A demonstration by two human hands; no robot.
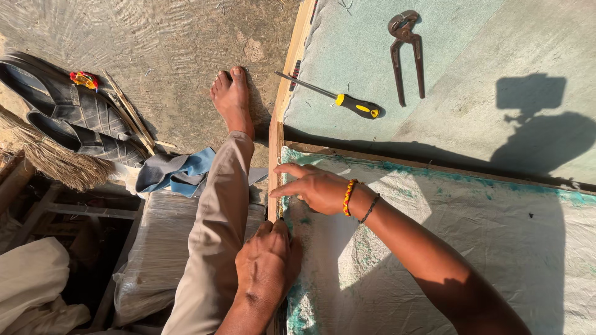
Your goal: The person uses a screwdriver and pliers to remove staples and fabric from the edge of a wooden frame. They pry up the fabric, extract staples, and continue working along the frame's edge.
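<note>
My right hand (pixel 318 188) lies flat, fingers spread open, pressing white woven cloth (pixel 459 229) at the wooden frame's (pixel 274 155) left edge. My left hand (pixel 266 268) is curled closed over that edge below it, contents hidden.

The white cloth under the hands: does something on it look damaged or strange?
Yes. The white cloth carries patchy green stains along its top and left edges, and its left border near the left hand looks frayed and uneven. The right hand lies flat on that edge. No tear is visible.
</note>
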